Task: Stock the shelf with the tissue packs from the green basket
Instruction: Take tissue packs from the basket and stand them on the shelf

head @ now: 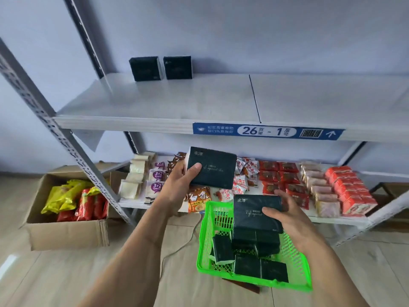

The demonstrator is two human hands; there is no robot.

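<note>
Head view: both hands grip tissue packs above basket.

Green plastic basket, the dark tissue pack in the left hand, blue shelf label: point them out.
Green plastic basket (204, 240): head view, left rim.
Dark tissue pack in left hand (215, 167): head view, front face.
Blue shelf label (267, 131): head view, centre.
</note>
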